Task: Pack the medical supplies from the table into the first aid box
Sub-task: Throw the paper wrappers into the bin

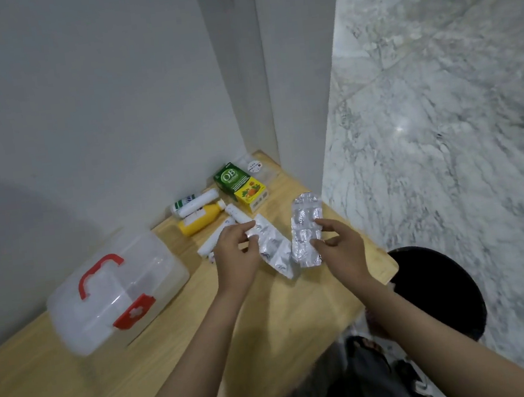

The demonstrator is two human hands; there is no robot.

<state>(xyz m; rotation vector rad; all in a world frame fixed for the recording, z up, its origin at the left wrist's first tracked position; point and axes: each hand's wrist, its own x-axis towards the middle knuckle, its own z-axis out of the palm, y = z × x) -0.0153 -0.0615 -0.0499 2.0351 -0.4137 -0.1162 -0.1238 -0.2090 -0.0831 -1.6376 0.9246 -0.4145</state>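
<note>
My left hand [236, 253] pinches one silver blister strip [273, 249] above the wooden table [80, 388]. My right hand [340, 248] grips a second silver blister strip [306, 226], held upright. The clear first aid box [114, 290] with a red handle and red latch stands shut at the left. Behind my hands lie a yellow bottle [200, 223], a white bottle with a green label [192, 203], white tubes [219, 235], a green and yellow carton [241, 184] and a clear packet [259, 169].
White walls close in behind the table, with a wall corner at the table's far right end. A black round stool [440, 285] stands to the right of the table over a marble floor [440, 112].
</note>
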